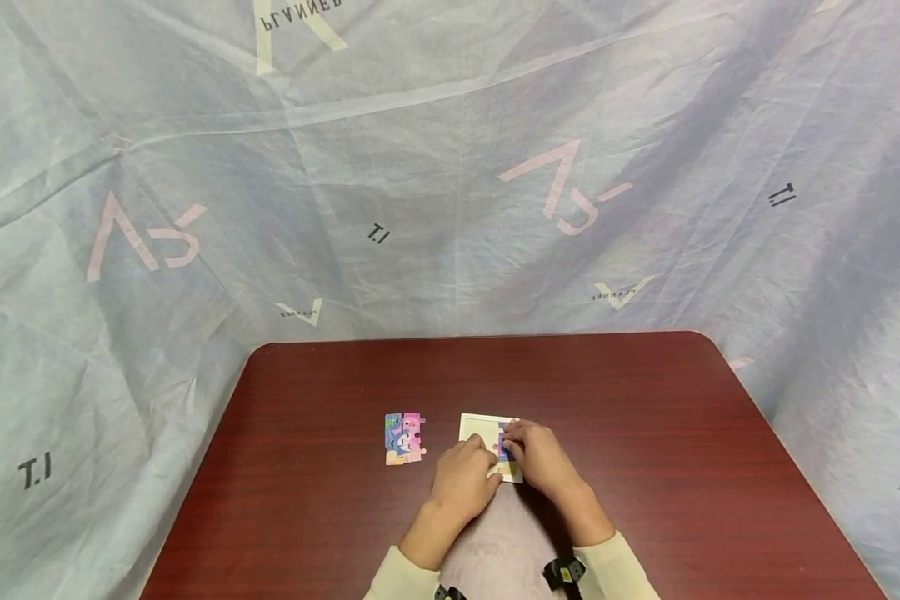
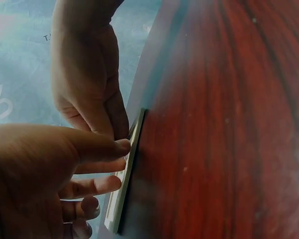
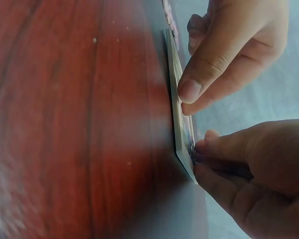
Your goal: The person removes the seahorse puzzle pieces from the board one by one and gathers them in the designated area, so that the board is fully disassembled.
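A shallow pale puzzle tray (image 1: pixel 482 417) lies on the table, with blue, purple and yellow puzzle pieces (image 1: pixel 508 468) along its right side. Over its near left part, my left hand (image 1: pixel 461 479) touches the tray; the thumb lies at the near edge, and the fingers are extended in the left wrist view. My right hand (image 1: pixel 543 458) comes in from the right, thumb and fingertips on a blue-purple puzzle piece at the tray's right side. In the right wrist view those fingertips (image 3: pixel 201 145) meet at the tray's corner, hiding much of the piece.
To the left of the tray lies a joined block of blue and pink puzzle pieces (image 1: pixel 405 439). All of this is on a dark red wooden table (image 1: pixel 307 517) with rounded far corners. Pale printed cloth (image 1: pixel 450 208) hangs behind the table and at its sides.
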`<state>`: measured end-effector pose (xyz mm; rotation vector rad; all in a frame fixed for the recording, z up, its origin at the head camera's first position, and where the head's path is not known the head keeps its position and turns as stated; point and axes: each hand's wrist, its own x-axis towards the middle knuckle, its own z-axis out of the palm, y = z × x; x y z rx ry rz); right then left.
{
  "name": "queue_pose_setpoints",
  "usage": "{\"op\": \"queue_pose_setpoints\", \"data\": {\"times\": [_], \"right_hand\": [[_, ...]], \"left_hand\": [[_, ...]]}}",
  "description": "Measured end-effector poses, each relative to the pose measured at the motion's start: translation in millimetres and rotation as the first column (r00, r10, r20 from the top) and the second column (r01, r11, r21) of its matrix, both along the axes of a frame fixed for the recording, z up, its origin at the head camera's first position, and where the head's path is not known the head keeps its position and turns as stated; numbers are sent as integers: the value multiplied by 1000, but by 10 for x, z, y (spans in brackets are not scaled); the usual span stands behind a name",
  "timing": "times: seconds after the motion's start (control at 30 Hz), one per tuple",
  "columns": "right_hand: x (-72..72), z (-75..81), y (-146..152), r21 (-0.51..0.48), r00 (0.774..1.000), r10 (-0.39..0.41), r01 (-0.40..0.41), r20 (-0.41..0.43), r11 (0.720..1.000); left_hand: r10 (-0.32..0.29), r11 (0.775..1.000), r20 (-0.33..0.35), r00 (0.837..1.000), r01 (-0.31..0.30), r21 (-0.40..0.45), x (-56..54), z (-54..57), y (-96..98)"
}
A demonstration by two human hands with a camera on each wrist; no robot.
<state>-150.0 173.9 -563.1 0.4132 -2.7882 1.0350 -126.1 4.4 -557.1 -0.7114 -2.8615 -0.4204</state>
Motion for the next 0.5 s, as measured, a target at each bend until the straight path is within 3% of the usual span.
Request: {"op": "queue_pose_setpoints", "data": {"times": [0.3,0.5], "right_hand": [[-6,-26,13,3,995,4,-4,-96,1000],[-16,-26,14,0,995,-17,17,-99,1000]], "left_hand": [[-30,999,-88,996,33,27,-1,-41,50],[-36,998,-82,996,40,43,-25,-66,67]]}}
